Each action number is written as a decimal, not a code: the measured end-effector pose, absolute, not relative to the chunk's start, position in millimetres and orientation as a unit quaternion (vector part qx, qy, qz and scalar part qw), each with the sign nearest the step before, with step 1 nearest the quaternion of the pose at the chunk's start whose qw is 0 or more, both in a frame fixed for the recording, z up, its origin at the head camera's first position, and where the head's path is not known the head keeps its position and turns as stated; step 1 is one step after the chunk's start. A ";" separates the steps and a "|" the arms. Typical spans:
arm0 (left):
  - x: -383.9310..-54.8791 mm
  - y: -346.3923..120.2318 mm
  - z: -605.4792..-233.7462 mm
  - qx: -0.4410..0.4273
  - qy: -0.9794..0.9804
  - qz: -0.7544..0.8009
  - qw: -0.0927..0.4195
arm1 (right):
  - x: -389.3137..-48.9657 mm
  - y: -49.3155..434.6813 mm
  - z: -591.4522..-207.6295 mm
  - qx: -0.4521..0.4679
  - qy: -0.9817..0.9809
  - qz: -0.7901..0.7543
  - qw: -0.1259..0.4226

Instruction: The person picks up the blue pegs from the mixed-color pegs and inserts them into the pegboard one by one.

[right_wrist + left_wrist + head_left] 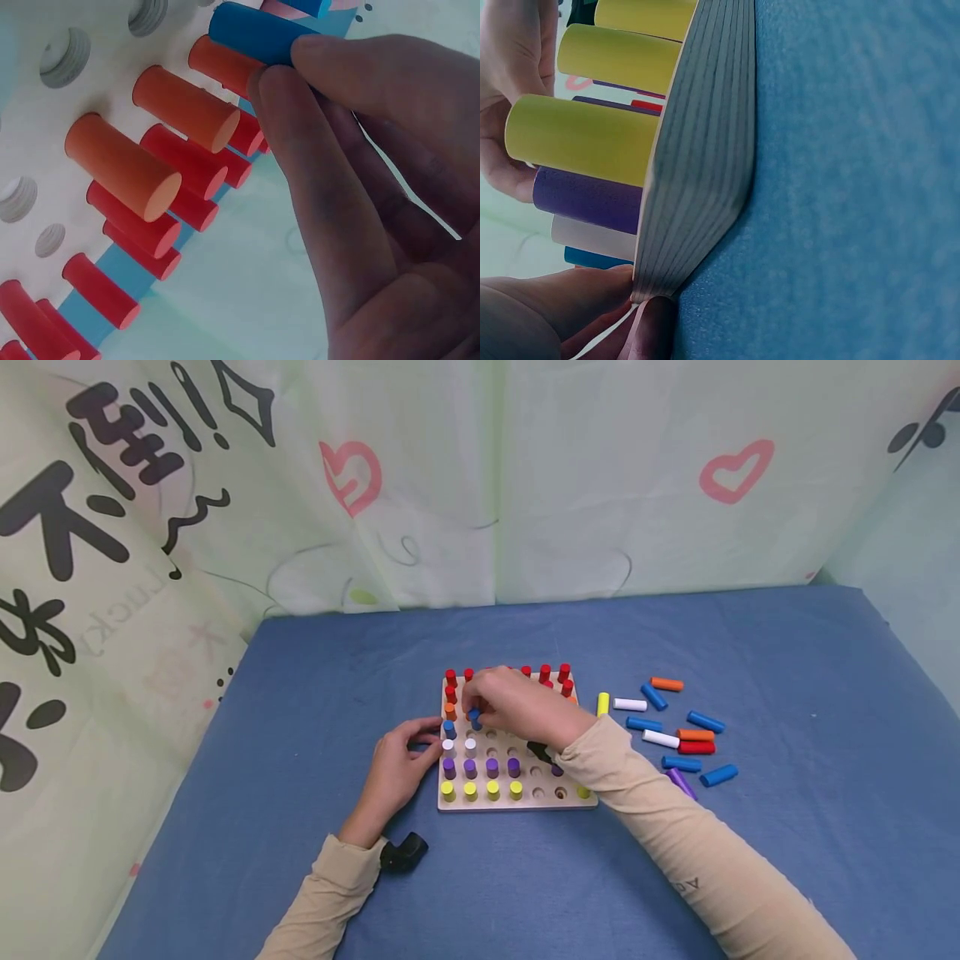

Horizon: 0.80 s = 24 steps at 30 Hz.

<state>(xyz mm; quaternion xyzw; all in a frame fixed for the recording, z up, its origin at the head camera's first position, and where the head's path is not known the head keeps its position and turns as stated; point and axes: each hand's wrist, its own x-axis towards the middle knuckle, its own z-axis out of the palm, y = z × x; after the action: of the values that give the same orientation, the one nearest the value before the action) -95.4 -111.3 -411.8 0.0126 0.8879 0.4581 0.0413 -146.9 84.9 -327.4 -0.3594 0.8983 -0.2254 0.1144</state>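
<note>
My right hand point(517, 700) pinches a blue peg point(255, 34) between thumb and fingertips, over the left part of a pale wooden pegboard point(495, 806). In the head view the peg stands about upright, just right of another blue peg point(449, 729) at the board's left edge. My left hand point(395, 764) touches that left edge, its thumb point(562, 296) and a fingertip against the layered side. Rows run from yellow pegs point(492, 790) at the front through purple pegs point(492, 767), white and orange to red at the back. My right hand hides part of the middle rows.
Right of the board, several loose pegs lie on the blue cloth point(810, 827): blue, orange, white, red, purple and yellow, among them a red peg point(697, 747). A printed curtain point(570, 527) hangs behind the table. Some board holes point(537, 792) show bare.
</note>
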 end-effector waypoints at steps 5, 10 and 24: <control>-95.4 -111.1 -411.6 0.013 0.888 0.458 0.040 | -147.8 82.5 -329.5 -0.358 0.899 -0.220 0.123; -95.5 -111.2 -411.8 0.013 0.887 0.459 0.040 | -149.2 80.2 -331.5 -0.361 0.900 -0.209 0.130; -95.8 -110.8 -412.4 0.017 0.889 0.457 0.035 | -148.7 75.0 -334.3 -0.370 0.898 -0.199 0.130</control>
<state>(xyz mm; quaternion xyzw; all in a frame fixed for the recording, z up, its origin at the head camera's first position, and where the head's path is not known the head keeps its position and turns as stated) -95.8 -110.8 -412.4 0.0168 0.8886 0.4571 0.0353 -148.7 75.0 -334.3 -0.3701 0.8979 -0.1993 0.1305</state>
